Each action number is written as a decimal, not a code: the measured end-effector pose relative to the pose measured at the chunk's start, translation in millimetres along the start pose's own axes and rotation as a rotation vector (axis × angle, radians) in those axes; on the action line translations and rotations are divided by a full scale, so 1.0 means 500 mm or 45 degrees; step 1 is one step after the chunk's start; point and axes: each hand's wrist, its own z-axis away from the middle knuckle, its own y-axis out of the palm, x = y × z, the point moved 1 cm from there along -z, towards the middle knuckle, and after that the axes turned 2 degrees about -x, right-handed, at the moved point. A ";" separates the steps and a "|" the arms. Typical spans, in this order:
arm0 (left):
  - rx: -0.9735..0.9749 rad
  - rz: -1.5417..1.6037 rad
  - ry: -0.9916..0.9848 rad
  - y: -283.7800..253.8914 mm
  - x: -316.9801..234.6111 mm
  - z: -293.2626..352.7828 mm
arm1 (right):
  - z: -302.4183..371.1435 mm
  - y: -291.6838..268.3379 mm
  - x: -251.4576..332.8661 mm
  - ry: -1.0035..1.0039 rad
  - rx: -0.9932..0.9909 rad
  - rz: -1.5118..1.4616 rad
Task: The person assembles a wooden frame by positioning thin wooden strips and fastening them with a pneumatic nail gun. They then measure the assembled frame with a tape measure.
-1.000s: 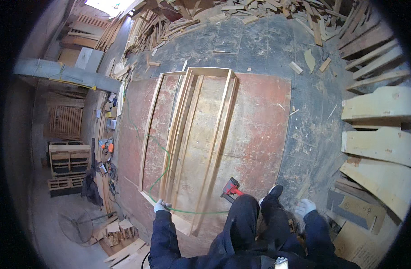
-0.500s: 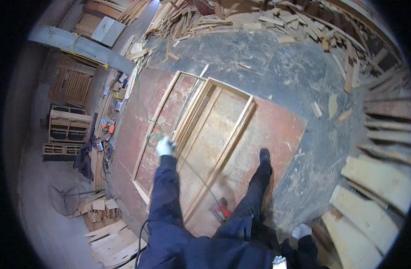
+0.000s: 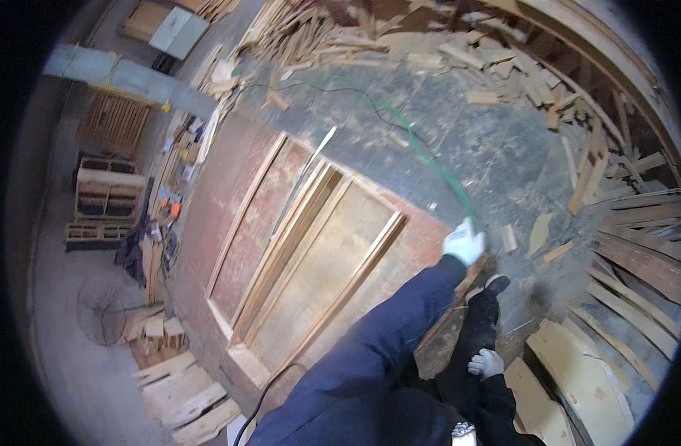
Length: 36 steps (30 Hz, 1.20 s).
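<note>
Reddish work desk [image 3: 229, 223] with long wooden frame [image 3: 310, 260] now lies left of left hand [image 3: 463, 244] — half second ago this hand rested on frame. Left hand, gloved, closed on green hose [image 3: 422, 152], hose running up-left over floor. Right hand [image 3: 487, 363] — loosely curled, empty, low beside leg.

A reddish bench [image 3: 229, 223] carries a pale wooden frame [image 3: 310, 260] lying flat; grey floor [image 3: 489, 156] beyond holds scattered wood offcuts [image 3: 504, 67], a green hose [image 3: 429, 160], perhaps curved boards [image 3: 585, 372].
</note>
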 end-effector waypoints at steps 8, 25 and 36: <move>-0.156 0.242 0.056 -0.155 -0.297 -0.059 | -0.002 0.056 0.531 -0.384 -0.402 0.492; 0.009 0.568 1.630 -0.344 -1.242 -0.500 | 0.042 0.141 1.074 -0.299 -0.775 0.340; 0.121 0.684 1.748 -0.460 -1.332 -0.968 | -0.099 0.525 1.295 -0.307 -0.778 0.269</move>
